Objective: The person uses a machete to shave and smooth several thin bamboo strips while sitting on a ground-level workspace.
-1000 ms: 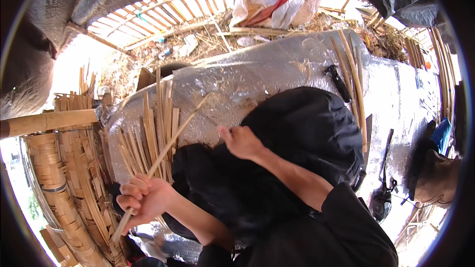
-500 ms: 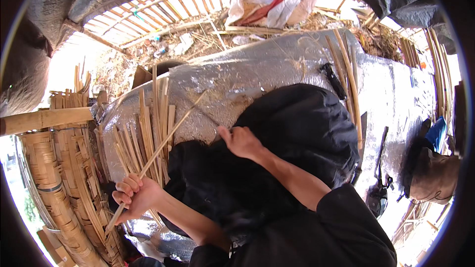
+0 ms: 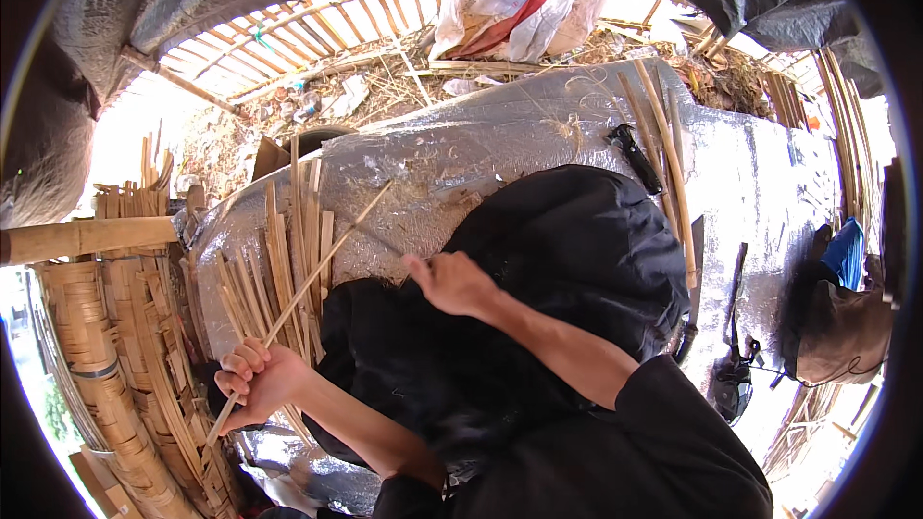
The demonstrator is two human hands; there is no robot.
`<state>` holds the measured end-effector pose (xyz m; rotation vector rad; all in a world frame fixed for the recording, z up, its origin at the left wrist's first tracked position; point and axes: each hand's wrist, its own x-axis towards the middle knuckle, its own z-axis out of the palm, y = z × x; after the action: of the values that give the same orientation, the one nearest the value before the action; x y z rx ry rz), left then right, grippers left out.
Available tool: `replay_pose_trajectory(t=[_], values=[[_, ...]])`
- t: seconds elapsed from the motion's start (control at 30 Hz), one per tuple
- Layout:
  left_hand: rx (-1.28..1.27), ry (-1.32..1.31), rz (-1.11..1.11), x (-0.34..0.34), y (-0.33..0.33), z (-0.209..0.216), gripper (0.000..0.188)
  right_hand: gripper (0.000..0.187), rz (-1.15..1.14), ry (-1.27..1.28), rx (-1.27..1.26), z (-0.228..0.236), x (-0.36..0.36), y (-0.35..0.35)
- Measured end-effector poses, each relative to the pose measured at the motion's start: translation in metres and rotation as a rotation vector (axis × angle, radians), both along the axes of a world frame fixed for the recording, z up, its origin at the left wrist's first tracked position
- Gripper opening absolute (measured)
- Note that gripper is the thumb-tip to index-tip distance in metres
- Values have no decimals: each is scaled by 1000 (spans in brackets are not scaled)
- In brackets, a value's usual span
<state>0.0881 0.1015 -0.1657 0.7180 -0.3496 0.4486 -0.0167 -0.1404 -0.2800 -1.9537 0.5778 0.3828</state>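
Note:
My left hand (image 3: 258, 380) is closed around a long, thin bamboo strip (image 3: 325, 261). The strip slants up and to the right, and its short lower end pokes out below my fist. My right hand (image 3: 456, 283) is closed in front of my black-clad lap, thumb pointing up and left. From it a thin dark knife blade (image 3: 386, 243) reaches toward the upper part of the strip; the handle is hidden in my fist. Whether the blade touches the strip I cannot tell. Just behind the held strip lie several split bamboo strips (image 3: 279, 250).
A silvery sheet (image 3: 423, 149) covers the ground. Woven bamboo rolls (image 3: 91, 346) stand at the left. Bamboo sticks (image 3: 661, 135) and a black object (image 3: 635, 156) lie at the far right of my knees. A black strap (image 3: 738, 327) and a brown bag (image 3: 844, 332) are farther right.
My right hand has shifted a little left and down with the knife. My left hand keeps its grip on the bamboo strip, almost unmoved. The whole view has shifted slightly.

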Motion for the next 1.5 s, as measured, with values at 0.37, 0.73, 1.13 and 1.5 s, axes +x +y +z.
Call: replay_pose_trajectory(t=[0.37,0.73,1.13,1.5], values=[[51,21,-25,0,8,-1,84,83,-2,2,-1,14,5,11],[10,163,223,-1,24,29,76,85,-220,162,176,-31,16,-37],[-26,383,561,-16,-23,44,68,80,23,39,-29,4,-29,29],[-22,260,440,-34,-12,105,67,83,-79,74,-128,-41,-27,-11]])
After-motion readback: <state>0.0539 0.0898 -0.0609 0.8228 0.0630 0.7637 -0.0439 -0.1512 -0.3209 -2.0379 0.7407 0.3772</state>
